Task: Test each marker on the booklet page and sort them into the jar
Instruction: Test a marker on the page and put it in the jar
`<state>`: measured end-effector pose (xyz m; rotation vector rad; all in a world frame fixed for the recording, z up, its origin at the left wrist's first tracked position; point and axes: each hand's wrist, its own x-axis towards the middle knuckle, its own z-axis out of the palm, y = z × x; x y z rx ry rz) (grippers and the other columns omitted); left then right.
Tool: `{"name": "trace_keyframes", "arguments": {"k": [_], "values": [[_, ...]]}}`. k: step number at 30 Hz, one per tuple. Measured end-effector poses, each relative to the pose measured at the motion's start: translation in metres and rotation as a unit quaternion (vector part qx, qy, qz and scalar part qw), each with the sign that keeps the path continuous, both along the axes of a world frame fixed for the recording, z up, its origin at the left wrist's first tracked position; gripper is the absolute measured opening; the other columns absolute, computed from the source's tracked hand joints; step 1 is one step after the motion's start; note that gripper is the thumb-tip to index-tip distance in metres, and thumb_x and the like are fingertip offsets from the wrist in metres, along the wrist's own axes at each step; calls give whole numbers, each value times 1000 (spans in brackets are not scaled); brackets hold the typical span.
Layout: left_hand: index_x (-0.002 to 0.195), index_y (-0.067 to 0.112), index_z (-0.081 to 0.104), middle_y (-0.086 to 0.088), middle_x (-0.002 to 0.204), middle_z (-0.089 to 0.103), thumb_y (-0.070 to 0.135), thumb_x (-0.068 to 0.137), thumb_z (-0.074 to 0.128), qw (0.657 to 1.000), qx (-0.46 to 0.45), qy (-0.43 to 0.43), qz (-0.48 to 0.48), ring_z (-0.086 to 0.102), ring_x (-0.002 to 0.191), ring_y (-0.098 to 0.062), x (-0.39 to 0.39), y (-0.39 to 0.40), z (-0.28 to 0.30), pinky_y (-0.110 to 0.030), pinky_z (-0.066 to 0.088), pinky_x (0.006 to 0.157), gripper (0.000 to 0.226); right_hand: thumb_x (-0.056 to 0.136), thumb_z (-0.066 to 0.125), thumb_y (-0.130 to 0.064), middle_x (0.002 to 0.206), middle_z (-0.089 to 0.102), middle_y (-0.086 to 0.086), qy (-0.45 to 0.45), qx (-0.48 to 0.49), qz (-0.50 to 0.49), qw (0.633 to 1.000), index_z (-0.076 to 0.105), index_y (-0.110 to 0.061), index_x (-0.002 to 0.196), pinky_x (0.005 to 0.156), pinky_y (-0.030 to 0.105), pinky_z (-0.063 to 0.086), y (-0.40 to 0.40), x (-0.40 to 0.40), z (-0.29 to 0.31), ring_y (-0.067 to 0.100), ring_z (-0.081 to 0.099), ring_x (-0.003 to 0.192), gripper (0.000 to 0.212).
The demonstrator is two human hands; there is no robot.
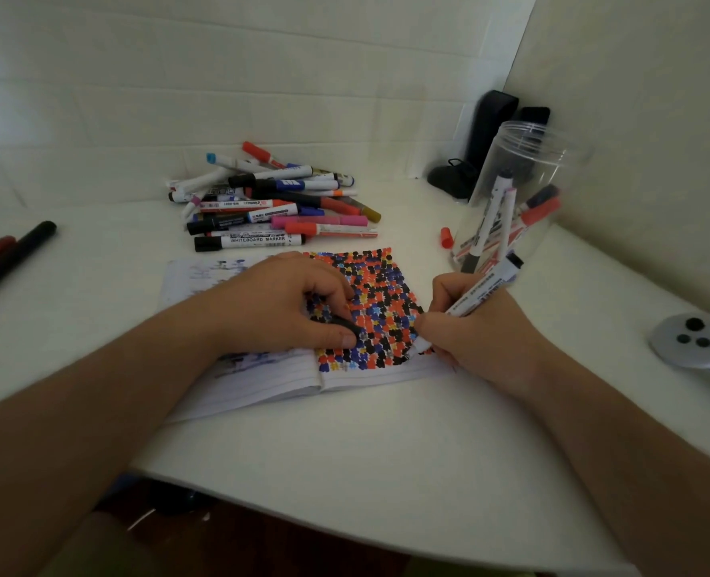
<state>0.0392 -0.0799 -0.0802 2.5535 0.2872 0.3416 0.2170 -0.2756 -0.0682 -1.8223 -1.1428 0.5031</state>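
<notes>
An open booklet [261, 385] lies on the white table, its right page [369, 285] covered with red, blue, black and yellow dots. My right hand [469, 326] grips a white marker [480, 291] with a black end, its tip down at the page's lower right corner. My left hand [286, 306] rests on the booklet and pinches a black cap [347, 324]. A pile of several markers [270, 202] lies behind the booklet. A clear plastic jar [519, 193] stands to the right with several markers inside.
A loose red cap [446, 237] lies by the jar. Dark red and black markers [12, 251] sit at the far left. A grey controller [694, 339] rests at the right edge. Black objects [486, 135] stand in the back corner against the white walls.
</notes>
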Motion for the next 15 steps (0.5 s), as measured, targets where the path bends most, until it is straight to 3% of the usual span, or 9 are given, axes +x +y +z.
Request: {"name": "trace_keyframes", "arguments": {"k": [5, 9, 15], "values": [[89, 42, 73, 26, 122, 64, 74, 67, 70, 1000, 6, 1, -2, 54, 118, 6, 0, 1, -1, -35, 47, 104, 39, 80, 69, 5, 58, 49, 20, -6, 5, -4, 1000, 42, -5, 61, 42, 20, 40, 1, -1, 0, 17, 45, 47, 34], [89, 41, 73, 26, 122, 64, 73, 67, 70, 1000, 10, 1, -1, 52, 117, 8, 0, 1, -1, -30, 45, 103, 39, 83, 69, 4, 63, 50, 31, 9, 9, -10, 1000, 42, 6, 68, 43, 20, 40, 1, 2, 0, 19, 46, 48, 31], [90, 40, 74, 25, 122, 64, 73, 66, 69, 1000, 9, 0, -1, 52, 116, 7, 1, 1, 0, -30, 44, 102, 41, 83, 70, 0, 57, 53, 13, -3, -6, -4, 1000, 45, -6, 64, 44, 19, 43, 1, 0, -1, 15, 48, 46, 32]]}}
